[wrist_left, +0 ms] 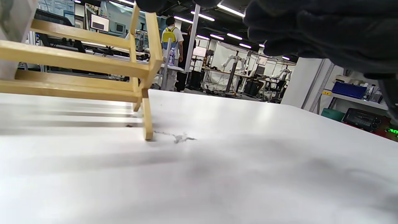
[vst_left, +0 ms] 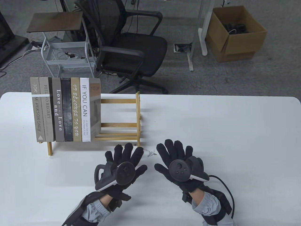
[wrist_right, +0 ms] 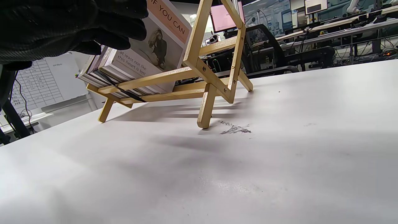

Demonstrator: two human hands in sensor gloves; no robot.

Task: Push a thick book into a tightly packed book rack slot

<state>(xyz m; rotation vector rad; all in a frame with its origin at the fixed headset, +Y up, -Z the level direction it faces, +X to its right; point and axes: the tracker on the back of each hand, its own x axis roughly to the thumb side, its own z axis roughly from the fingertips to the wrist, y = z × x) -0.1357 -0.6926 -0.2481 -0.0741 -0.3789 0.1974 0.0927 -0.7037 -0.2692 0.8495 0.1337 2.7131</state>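
A wooden book rack (vst_left: 138,117) stands on the white table at the left. Several books stand upright in its left part, from "FOR ONE PERSON ONLY" (vst_left: 37,110) to the white "IF YOU CAN" (vst_left: 85,110); its right part holds nothing. A black book (vst_left: 66,110) sits among them. My left hand (vst_left: 124,164) lies flat and open on the table just in front of the rack's right leg. My right hand (vst_left: 176,160) lies flat and open beside it, to the right. Neither holds anything. The rack also shows in the left wrist view (wrist_left: 146,71) and the right wrist view (wrist_right: 205,77).
A grey scuff mark (vst_left: 150,153) is on the table between my hands. Beyond the table's far edge stand an office chair (vst_left: 131,47), a small cart (vst_left: 65,51) and a cardboard box (vst_left: 235,33).
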